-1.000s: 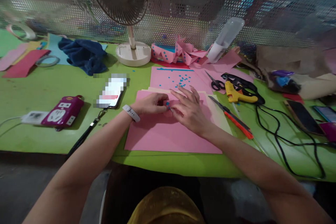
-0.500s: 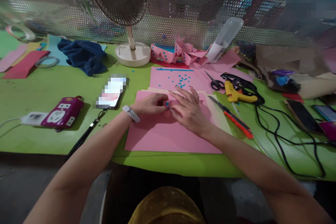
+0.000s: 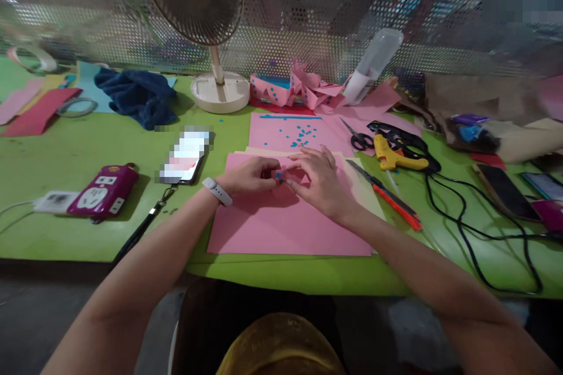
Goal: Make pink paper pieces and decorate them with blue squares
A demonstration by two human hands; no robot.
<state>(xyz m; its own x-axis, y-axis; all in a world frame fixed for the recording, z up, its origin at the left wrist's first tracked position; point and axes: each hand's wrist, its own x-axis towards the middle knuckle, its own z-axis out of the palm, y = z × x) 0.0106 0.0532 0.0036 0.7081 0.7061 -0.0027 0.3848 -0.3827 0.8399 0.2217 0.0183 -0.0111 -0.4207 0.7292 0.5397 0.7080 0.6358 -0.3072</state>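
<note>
A small pink paper piece (image 3: 282, 178) with a blue square on it is pinched in the fingertips of my left hand (image 3: 251, 176), which wears a white wristband (image 3: 217, 191). At the piece's right side, my right hand (image 3: 320, 180) brings its thumb and forefinger together in a pinch; its other fingers stretch outward. Both hands are over a large pink paper sheet (image 3: 281, 228) stacked on cream sheets. Behind them, small blue paper squares (image 3: 301, 135) lie scattered on another pink sheet (image 3: 264, 129). My fingers partly hide the held piece.
To the right lie scissors (image 3: 361, 140), a yellow glue gun (image 3: 398, 158) with a black cord, and an orange-handled cutter (image 3: 398, 208). A lit phone (image 3: 187, 155) and purple power socket (image 3: 103, 190) are left. Behind stand a fan (image 3: 220, 94) and dotted pink paper pieces (image 3: 299, 91).
My right hand's fingers have curled slightly, and its thumb and forefinger have shifted at the pink paper piece. My left hand keeps its hold. The whole view has shifted slightly.
</note>
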